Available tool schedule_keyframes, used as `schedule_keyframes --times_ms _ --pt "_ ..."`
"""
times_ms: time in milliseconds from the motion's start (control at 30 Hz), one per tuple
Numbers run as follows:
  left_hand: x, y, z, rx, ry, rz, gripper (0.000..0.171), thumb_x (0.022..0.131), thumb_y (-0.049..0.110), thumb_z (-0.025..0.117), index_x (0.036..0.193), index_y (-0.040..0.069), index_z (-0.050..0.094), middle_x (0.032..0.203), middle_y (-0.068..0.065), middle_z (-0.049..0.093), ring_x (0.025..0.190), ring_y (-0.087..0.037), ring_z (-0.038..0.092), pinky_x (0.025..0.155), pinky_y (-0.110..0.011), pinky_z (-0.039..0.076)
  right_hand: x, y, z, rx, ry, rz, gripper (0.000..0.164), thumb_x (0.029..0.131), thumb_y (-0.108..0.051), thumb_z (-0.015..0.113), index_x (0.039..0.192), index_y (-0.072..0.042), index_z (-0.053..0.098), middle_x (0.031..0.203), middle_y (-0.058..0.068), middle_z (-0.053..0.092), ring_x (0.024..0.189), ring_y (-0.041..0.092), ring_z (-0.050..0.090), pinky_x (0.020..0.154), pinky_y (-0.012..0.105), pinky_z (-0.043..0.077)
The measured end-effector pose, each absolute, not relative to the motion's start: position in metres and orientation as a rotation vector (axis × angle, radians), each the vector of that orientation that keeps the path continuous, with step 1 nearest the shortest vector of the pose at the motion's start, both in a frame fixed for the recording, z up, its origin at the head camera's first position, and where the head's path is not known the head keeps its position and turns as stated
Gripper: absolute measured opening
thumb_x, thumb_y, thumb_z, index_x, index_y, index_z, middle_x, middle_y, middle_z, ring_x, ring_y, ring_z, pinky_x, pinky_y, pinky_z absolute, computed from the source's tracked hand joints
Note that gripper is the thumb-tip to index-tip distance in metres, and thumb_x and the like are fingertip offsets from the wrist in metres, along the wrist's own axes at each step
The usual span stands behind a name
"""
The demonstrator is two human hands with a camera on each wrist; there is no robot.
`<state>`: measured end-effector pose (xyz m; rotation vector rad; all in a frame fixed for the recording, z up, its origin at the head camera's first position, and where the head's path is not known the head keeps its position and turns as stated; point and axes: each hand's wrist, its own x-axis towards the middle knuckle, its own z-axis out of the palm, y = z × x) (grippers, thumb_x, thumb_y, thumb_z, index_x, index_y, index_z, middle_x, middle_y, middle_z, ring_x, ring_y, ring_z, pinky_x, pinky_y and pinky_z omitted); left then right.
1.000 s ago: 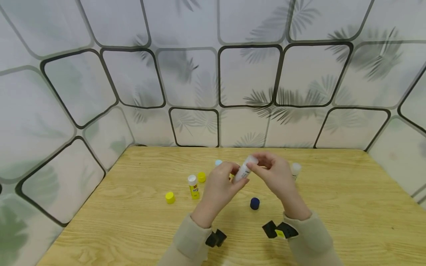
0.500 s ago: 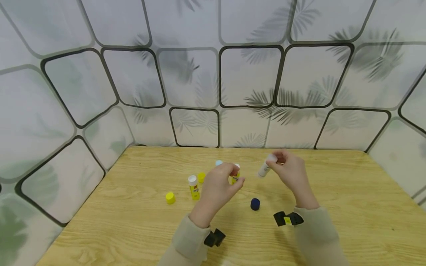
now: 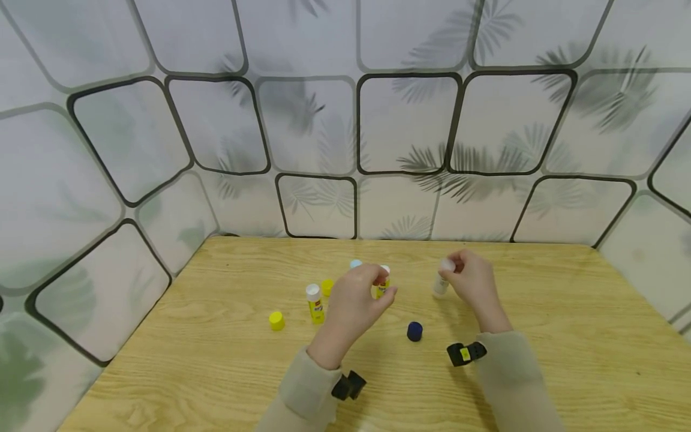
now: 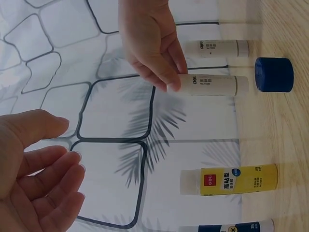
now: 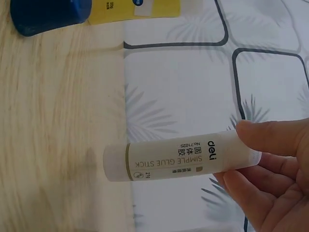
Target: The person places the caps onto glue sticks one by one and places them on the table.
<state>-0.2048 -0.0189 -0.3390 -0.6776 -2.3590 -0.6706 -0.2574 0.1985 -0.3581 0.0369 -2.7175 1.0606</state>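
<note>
At far left on the table sat a yellow cap, then an upright yellow glue stick. Next came the left hand, holding nothing, its thumb and bent fingers apart. A dark blue cap stood between the hands. Rightmost, the right hand pinched the top of a white glue stick, nearly upright; whether its base touched the table I couldn't tell.
</note>
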Motion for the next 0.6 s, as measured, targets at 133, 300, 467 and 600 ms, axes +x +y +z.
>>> schedule_keyframes --times_ms 133,300,467,600 --pt "-0.2046 -0.0189 -0.3384 -0.68 -2.36 -0.659 0.019 0.077 0.023 0.068 0.088 0.008 0.065 0.078 0.001 0.063 0.069 -0.01 0.058 0.058 -0.018 0.046 -0.2602 0.1997 -0.362 0.012 -2.753 1.084 0.034 0.084 -0.013 0.06 0.109 0.007 0.051 0.099 0.023 0.055 0.086 0.033 0.051 0.07 0.043 0.044" --pt "-0.2038 -0.0189 -0.3365 -0.678 -2.366 -0.657 0.019 0.077 0.022 0.068 0.088 0.007 0.065 0.078 0.0 0.063 0.068 -0.011 0.058 0.057 -0.019 0.046 -0.2617 0.2005 -0.3638 -0.001 -2.773 1.112 0.035 0.084 -0.014 0.06 0.11 0.007 0.05 0.099 0.023 0.054 0.087 0.033 0.051 0.069 0.042 0.044" --pt "-0.2026 -0.0185 -0.3352 -0.673 -2.371 -0.637 0.02 0.077 0.024 0.068 0.088 0.007 0.066 0.078 0.001 0.063 0.067 -0.01 0.057 0.056 -0.018 0.045 -0.2623 0.2006 -0.3652 0.001 -2.772 1.127 0.035 0.083 -0.014 0.06 0.109 0.007 0.051 0.099 0.023 0.054 0.086 0.033 0.051 0.069 0.041 0.044" --pt "-0.2021 -0.0182 -0.3355 -0.675 -2.368 -0.624 0.02 0.076 0.024 0.069 0.087 0.007 0.066 0.078 0.001 0.063 0.066 -0.01 0.057 0.055 -0.017 0.045 -0.2632 0.2011 -0.3672 -0.002 -2.767 1.141 0.035 0.084 -0.015 0.06 0.109 0.007 0.05 0.099 0.023 0.054 0.087 0.033 0.051 0.069 0.041 0.044"
